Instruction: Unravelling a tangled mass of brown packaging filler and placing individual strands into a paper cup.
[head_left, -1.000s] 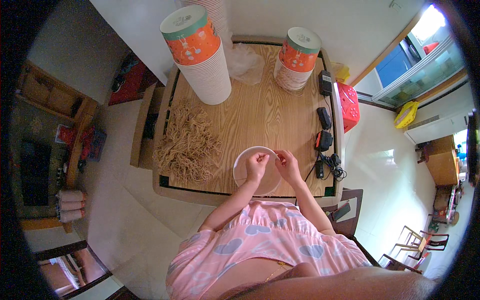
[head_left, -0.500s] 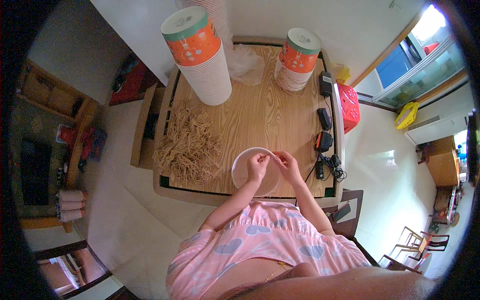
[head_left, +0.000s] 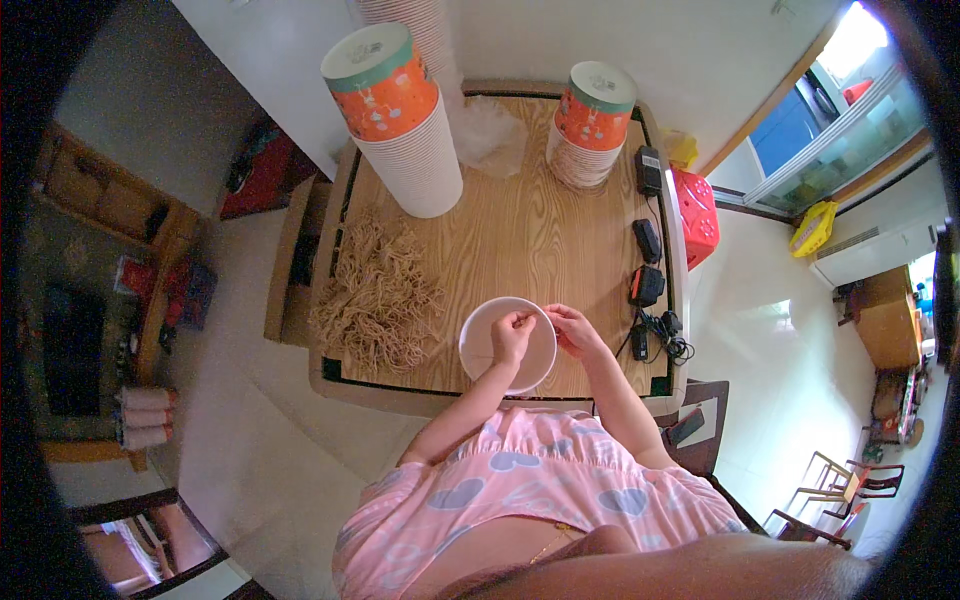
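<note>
A white paper bucket [head_left: 484,352] stands at the table's near edge, its round mouth facing up. My left hand [head_left: 512,338] reaches over its inside, thumb and fingers pinched near the right part of the rim; whatever lies between them is too small to make out. At the outer right side of the rim, my right hand [head_left: 574,331] has its fingertips closed on the bucket's edge. Left of the bucket lies a loose heap of brown twisted paper cords [head_left: 378,295]. A thin strand seems to show inside the bucket.
A tall stack of upturned paper buckets [head_left: 405,150], orange and teal on top, rises at the back left. A shorter stack [head_left: 592,125] stands back right, near crumpled clear plastic [head_left: 495,135]. Black adapters [head_left: 648,285] and cables [head_left: 668,338] line the right edge. A red stool [head_left: 695,215] stands beyond.
My hands have drawn slightly apart at the rim, the right one lower along its outer side. The bucket has shifted a little to the left.
</note>
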